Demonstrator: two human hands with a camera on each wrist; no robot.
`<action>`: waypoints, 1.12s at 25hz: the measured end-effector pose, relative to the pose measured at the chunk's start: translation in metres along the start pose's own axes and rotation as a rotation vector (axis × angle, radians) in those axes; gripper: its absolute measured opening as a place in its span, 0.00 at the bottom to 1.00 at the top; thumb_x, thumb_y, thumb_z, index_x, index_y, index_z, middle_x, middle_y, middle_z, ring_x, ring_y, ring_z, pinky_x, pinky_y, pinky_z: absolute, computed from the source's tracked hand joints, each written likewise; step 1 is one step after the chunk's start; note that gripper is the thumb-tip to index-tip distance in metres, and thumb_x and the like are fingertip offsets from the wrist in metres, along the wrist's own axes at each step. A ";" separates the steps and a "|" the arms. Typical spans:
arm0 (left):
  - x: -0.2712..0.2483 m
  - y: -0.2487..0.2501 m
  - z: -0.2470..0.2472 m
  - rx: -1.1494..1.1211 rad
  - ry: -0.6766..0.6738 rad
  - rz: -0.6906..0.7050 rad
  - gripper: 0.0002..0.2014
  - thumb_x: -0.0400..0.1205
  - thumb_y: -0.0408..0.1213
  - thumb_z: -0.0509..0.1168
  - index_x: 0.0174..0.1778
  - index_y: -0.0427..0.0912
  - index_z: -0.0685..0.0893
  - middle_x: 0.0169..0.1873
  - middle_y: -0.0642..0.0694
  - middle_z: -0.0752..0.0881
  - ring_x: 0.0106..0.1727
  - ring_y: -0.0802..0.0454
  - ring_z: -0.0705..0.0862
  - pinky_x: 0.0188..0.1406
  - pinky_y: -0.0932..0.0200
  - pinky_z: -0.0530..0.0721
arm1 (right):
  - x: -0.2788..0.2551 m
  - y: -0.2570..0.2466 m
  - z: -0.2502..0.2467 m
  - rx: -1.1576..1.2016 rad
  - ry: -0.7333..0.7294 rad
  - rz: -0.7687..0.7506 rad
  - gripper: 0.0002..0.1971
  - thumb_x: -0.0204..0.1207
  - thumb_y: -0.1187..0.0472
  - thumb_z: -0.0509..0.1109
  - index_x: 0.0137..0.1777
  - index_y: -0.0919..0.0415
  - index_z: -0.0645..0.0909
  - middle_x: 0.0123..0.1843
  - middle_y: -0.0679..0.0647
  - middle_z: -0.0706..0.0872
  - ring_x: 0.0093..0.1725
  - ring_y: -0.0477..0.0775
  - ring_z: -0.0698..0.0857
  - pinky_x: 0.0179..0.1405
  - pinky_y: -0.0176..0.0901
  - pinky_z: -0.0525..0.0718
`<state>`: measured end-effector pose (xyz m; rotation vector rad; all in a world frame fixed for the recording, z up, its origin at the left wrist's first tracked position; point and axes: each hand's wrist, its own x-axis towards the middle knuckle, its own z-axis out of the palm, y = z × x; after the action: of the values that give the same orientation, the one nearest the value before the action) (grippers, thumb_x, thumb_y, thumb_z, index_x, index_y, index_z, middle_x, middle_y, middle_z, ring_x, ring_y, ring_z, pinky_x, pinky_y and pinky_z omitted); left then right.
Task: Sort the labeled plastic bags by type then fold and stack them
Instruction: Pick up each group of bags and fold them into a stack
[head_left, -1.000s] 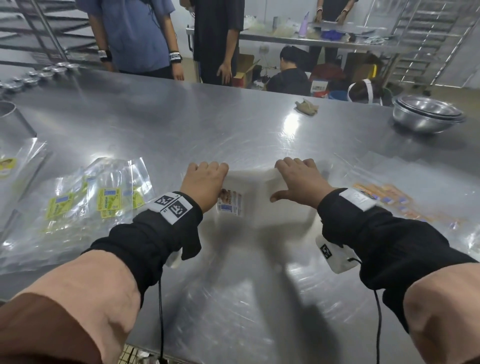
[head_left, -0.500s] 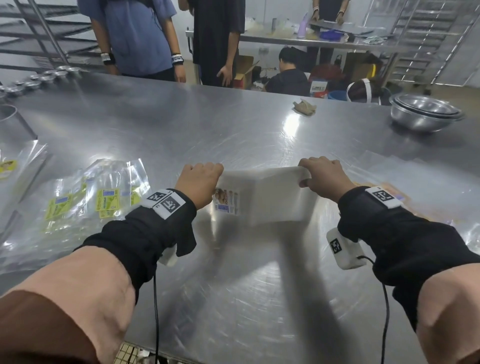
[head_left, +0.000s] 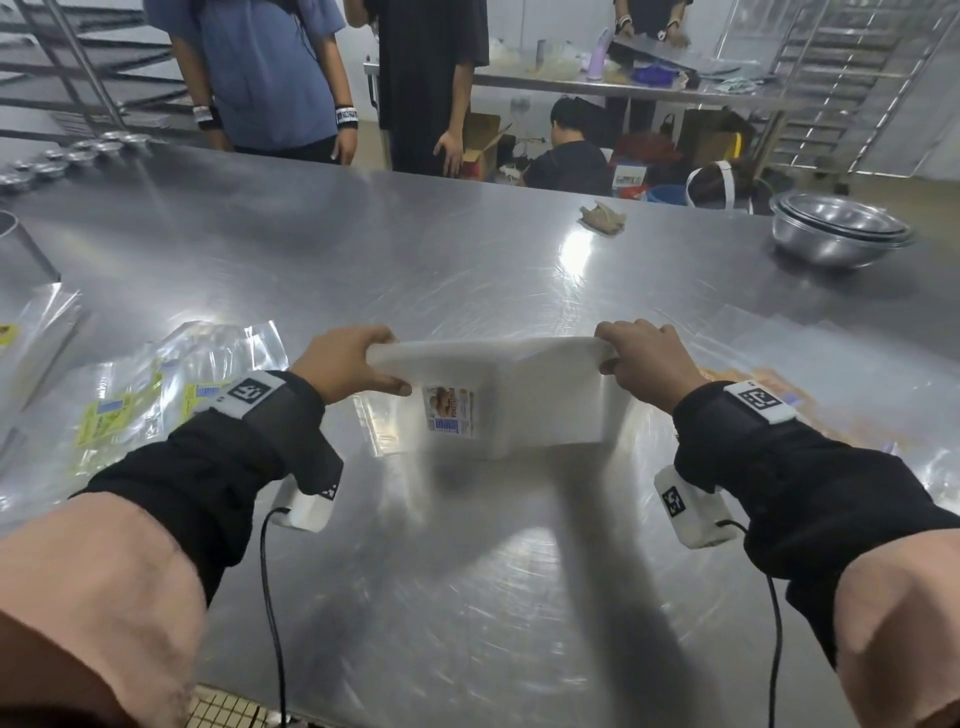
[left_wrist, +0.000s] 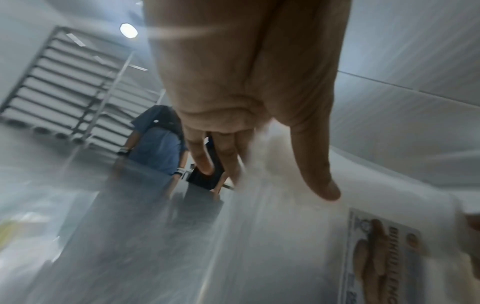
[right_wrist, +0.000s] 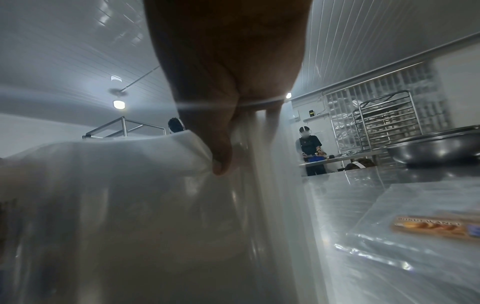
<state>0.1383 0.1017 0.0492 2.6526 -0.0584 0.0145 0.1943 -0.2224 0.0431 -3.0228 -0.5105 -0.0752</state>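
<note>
Left hand (head_left: 349, 364) and right hand (head_left: 644, 358) each pinch a far corner of the white labeled bag stack (head_left: 524, 400), lifted above the steel table (head_left: 467, 260) at near centre. Risk, as judged: slick layers may slide apart, spoiling the fold.

Both hands lift a milky bag off the steel counter.

The left hand (head_left: 347, 364) and right hand (head_left: 644, 361) pinch the far edge of a milky plastic bag (head_left: 535, 400), its printed label (head_left: 451, 410) near the left end. On the counter (head_left: 415, 249), yellow-labelled clear bags (head_left: 135, 400) lie left, orange-labelled bags (head_left: 810, 384) right, stacked metal bowls (head_left: 839, 231) far right.
</note>
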 end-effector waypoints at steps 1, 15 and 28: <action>-0.001 -0.008 0.000 -0.163 0.010 -0.022 0.26 0.66 0.42 0.81 0.56 0.42 0.80 0.49 0.44 0.83 0.53 0.44 0.81 0.57 0.50 0.77 | 0.000 0.000 -0.001 0.025 -0.003 0.004 0.09 0.78 0.66 0.64 0.58 0.59 0.76 0.53 0.53 0.81 0.57 0.58 0.75 0.56 0.51 0.65; -0.015 -0.021 0.049 -0.818 0.181 -0.059 0.04 0.84 0.36 0.62 0.48 0.41 0.72 0.44 0.45 0.79 0.44 0.55 0.79 0.43 0.69 0.81 | 0.003 -0.001 0.000 0.018 -0.032 0.077 0.11 0.80 0.62 0.62 0.61 0.59 0.73 0.56 0.53 0.78 0.60 0.58 0.73 0.60 0.51 0.63; -0.015 -0.012 0.060 -1.000 0.321 -0.129 0.03 0.83 0.33 0.63 0.49 0.45 0.77 0.45 0.49 0.83 0.41 0.68 0.84 0.40 0.72 0.81 | -0.002 0.042 0.002 1.005 0.124 0.245 0.11 0.66 0.65 0.79 0.48 0.62 0.84 0.44 0.54 0.83 0.47 0.50 0.80 0.45 0.34 0.77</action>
<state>0.1235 0.0843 -0.0098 1.6251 0.1710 0.2884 0.2063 -0.2625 0.0385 -2.0504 -0.0930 0.0116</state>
